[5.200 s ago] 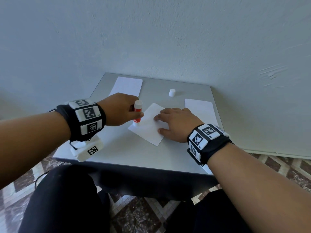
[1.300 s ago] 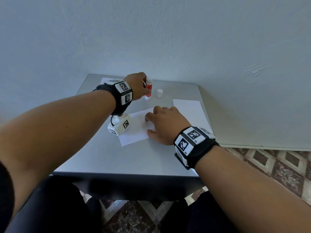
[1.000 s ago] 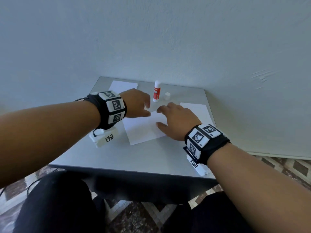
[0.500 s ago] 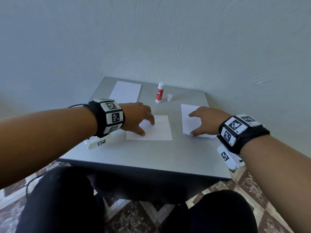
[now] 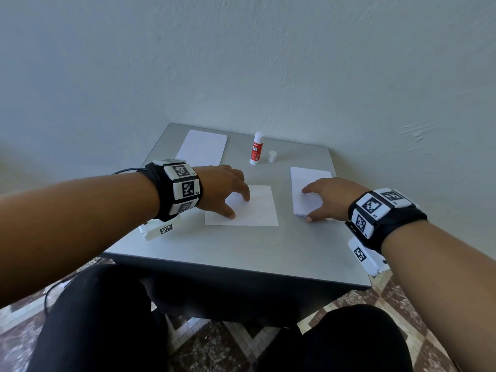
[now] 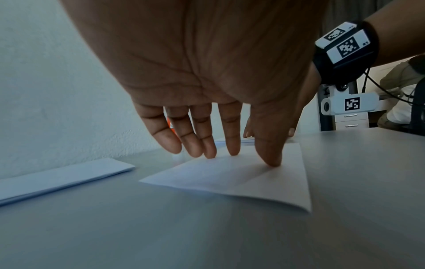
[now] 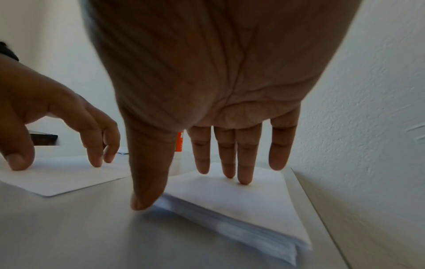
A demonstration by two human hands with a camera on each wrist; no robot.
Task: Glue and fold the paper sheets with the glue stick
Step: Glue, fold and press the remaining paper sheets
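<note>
Left hand (image 5: 222, 187) spread, fingertips (image 6: 233, 152) pinning the middle sheet (image 5: 252, 210) flat, likely for folding. Right hand (image 5: 328, 197) open on the right-edge stack (image 7: 241, 198), thumb at its corner. Glue stick (image 5: 256, 149) upright, uncapped, near the table (image 5: 241, 253) back edge. Stack thickness shown by the right wrist view only.

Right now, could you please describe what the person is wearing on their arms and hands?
Both forearms are bare, with no sleeves or gloves. The left hand and right hand each have a black wrist strap carrying white square tiles printed with black coded markers. A white camera block with its own marker hangs under each wrist. A thin black cable leaves the left strap.
</note>
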